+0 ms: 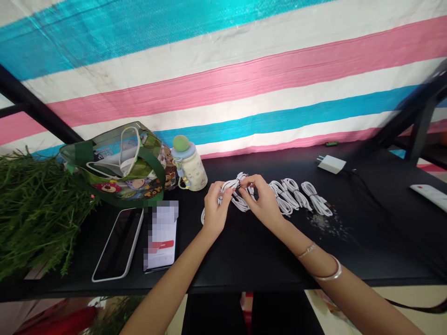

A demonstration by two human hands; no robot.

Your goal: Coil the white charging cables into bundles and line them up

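- Black table (244, 251), striped tarp (244, 70) behind.
- Left hand (214, 209), right hand (263, 202): fingertips closed on white cable coil (238, 185) between them, lying crosswise.
- Tied cable bundles (303, 195) just rightward.

Cartoon bag (115, 179), bottle (191, 168), phone (118, 244), greenery (35, 209) on black table (244, 265) — white charger (331, 164) apart.
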